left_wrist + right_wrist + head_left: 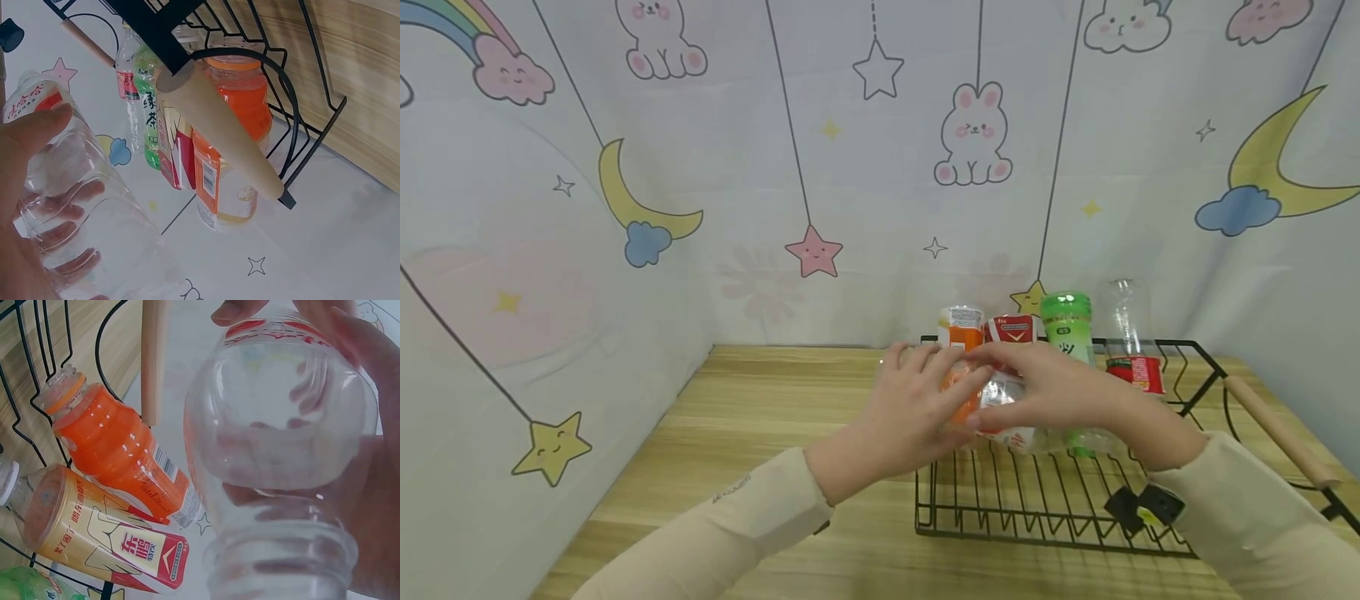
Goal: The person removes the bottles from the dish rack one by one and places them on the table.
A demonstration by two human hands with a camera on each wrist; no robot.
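Between my hands is a clear plastic bottle (119,219) with a red-marked label; the head view mostly hides it behind the hands. My left hand (910,408) grips it with thumb and fingers round its body, as the left wrist view shows. The right hand (1067,387) holds the same bottle (281,425) from the other side, its fingers curved around it. Just behind the hands, an orange bottle (964,329), a red-and-gold labelled bottle (1011,327), a green bottle (1067,325) and another clear bottle (1131,325) lean in a black wire rack (1045,508).
The rack has wooden handles, one (1277,429) at its right side. It stands on a wood-grain table (790,375). A white curtain (880,200) printed with stars, moons and rabbits hangs behind. A small black-and-yellow device (1146,508) sits by the right cuff.
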